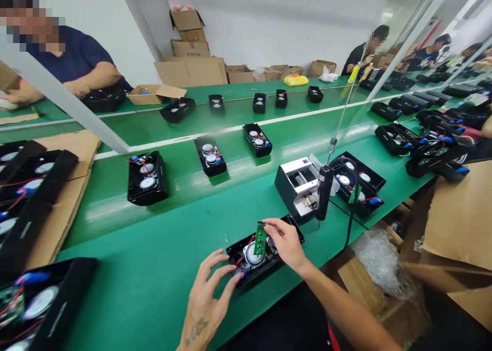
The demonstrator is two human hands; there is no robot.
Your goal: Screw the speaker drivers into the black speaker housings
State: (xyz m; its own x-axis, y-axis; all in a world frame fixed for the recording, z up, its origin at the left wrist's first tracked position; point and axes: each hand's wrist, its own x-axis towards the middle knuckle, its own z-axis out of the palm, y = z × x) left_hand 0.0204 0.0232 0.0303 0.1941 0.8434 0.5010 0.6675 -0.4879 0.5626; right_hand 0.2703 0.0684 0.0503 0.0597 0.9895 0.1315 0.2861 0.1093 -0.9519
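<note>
In front of me a black speaker housing [265, 275] lies on the green bench, with a round speaker [252, 255] and red wires inside. My right hand [286, 243] pinches a small green circuit board [260, 240] by its upper edge, holding it upright over the housing. At the housing's left end is my left hand [211, 284]; its thumb and index finger close around a small blue wired part [240, 272], while the other fingers reach along the housing's far edge. My right hand partly covers the housing's right half.
A black electric screwdriver [325, 191] hangs on a cable beside a silver-and-black screw feeder [298, 184]. Several open speaker housings [148, 179] sit on the belt [180, 171] and at left. Co-workers [92, 59] sit across the line. Cardboard boxes [457, 223] stand at right.
</note>
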